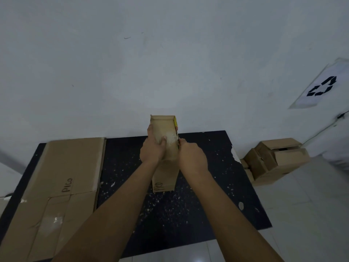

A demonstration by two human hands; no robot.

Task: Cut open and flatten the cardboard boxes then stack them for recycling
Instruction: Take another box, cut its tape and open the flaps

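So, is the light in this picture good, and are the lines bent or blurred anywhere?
Head view: dim, flat light with a bluish cast and soft shadows; the mat edges splay from the wide-angle lens; the recycling sign at the right edge looks stretched and soft; the small box in both hands is fairly sharp.

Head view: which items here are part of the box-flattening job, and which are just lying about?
Part of the job:
- small box, upright on the black mat, gripped by left hand and right hand
- flattened cardboard at left
- unflattened boxes at right

Lying about:
- recycling-symbol sheet on the wall
- cable below the sheet
- cardboard scraps on the mat
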